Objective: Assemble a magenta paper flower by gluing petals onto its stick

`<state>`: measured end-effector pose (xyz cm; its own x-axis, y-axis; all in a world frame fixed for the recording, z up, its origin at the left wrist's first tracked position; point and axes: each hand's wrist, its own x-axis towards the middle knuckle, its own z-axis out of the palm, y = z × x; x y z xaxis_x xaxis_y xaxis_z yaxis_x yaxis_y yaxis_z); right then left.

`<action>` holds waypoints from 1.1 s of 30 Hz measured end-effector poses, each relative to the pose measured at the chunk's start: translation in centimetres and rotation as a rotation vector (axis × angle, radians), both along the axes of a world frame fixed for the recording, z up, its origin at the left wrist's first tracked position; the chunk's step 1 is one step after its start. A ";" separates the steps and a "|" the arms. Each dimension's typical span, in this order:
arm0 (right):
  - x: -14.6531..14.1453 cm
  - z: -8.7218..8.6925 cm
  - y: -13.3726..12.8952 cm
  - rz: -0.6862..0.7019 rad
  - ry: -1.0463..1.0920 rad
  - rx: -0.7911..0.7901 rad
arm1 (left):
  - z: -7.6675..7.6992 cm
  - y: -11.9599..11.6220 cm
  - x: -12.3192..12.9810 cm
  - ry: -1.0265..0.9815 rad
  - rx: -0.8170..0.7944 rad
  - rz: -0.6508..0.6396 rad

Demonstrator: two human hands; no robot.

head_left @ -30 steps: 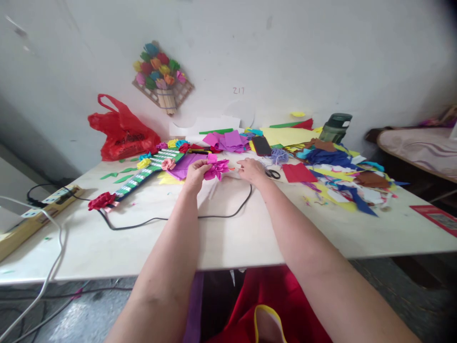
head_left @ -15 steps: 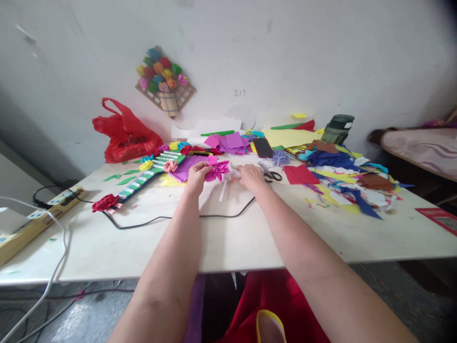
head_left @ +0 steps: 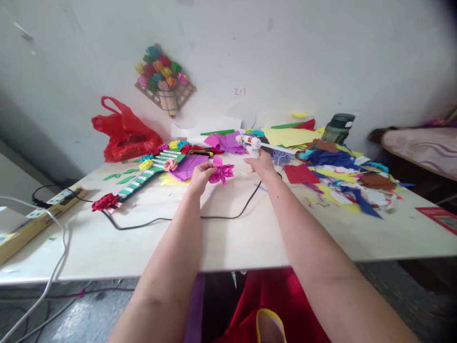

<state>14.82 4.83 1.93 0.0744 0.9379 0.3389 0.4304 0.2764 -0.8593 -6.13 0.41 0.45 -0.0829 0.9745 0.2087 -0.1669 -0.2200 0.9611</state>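
My left hand (head_left: 204, 175) pinches a magenta paper flower (head_left: 222, 171) by its left side, above the middle of the table. To its right, my right hand (head_left: 262, 164) grips the handle of a white glue gun (head_left: 253, 143), whose nozzle points left and whose white glue stick (head_left: 278, 147) sticks out to the right. Flower and glue gun are apart. Purple paper (head_left: 187, 166) lies behind my left hand. Farther left is a green and white striped panel (head_left: 146, 177) with paper flowers on and around it.
A black cord (head_left: 143, 225) crosses the white table (head_left: 228, 247). A red bag (head_left: 128, 138) and a power strip (head_left: 53, 209) are at the left. Paper scraps (head_left: 335, 162), a red paper piece (head_left: 301, 174) and a dark green bottle (head_left: 338, 128) are at the right.
My right hand has risen and now holds the glue gun up, its stick showing to the right. The magenta flower in my left hand has turned and opened more to view.
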 end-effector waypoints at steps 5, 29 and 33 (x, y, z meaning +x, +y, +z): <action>-1.7 0.7 -1.2 0.178 0.201 -0.027 | -0.2 -0.1 0.4 0.096 0.007 -0.019; -3.8 0.7 -2.3 0.210 -0.060 0.071 | -0.1 -0.1 1.2 0.120 0.020 -0.079; -3.7 0.8 -2.4 0.212 -0.072 0.073 | -0.7 0.4 0.9 0.102 -0.010 -0.081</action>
